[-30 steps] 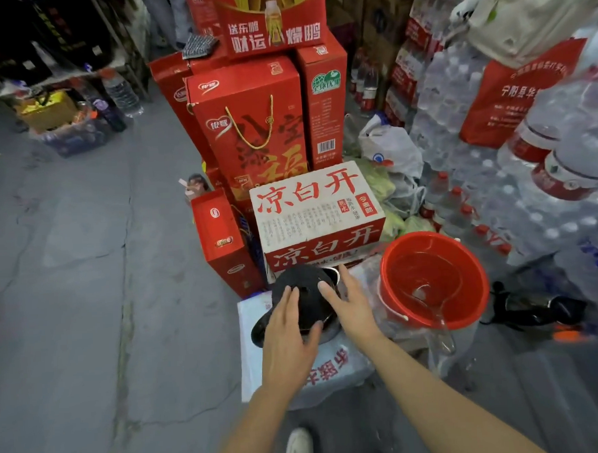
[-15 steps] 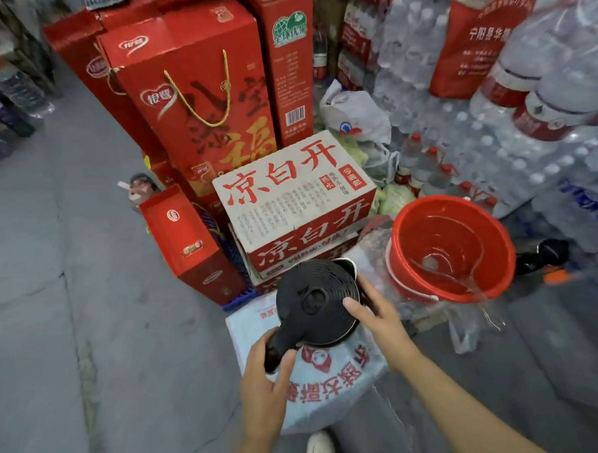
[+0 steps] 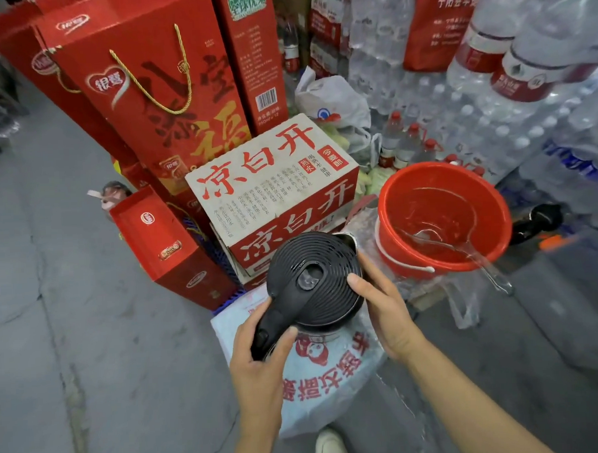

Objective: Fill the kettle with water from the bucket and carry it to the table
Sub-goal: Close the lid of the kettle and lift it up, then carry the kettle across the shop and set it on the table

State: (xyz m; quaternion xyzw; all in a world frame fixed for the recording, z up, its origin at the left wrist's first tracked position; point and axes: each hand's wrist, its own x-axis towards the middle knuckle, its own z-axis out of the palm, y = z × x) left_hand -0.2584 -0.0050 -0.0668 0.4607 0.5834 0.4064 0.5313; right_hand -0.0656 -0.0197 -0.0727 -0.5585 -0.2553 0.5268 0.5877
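Note:
A kettle [image 3: 322, 287] with a black ribbed lid and a steel spout stands on a white printed sack [image 3: 331, 368]. My left hand [image 3: 259, 358] is wrapped around its black handle. My right hand [image 3: 383, 311] rests against the lid's right edge, thumb on the lid. The lid is down. To the right stands a red bucket [image 3: 496, 217] holding water, with a clear plastic ladle [image 3: 463, 250] lying in it, handle sticking out over the rim.
A white and red carton [image 3: 272, 189] sits just behind the kettle, tall red gift boxes [image 3: 155, 95] behind and left. Shrink-wrapped water bottles [image 3: 490, 91] pile up on the right. Grey concrete floor [image 3: 54, 305] stretches left. A white shoe [image 3: 329, 447] shows below.
My left hand moved from the lid top down onto the handle and closed around it. My right hand shifted to the lid's right edge. The view has come closer.

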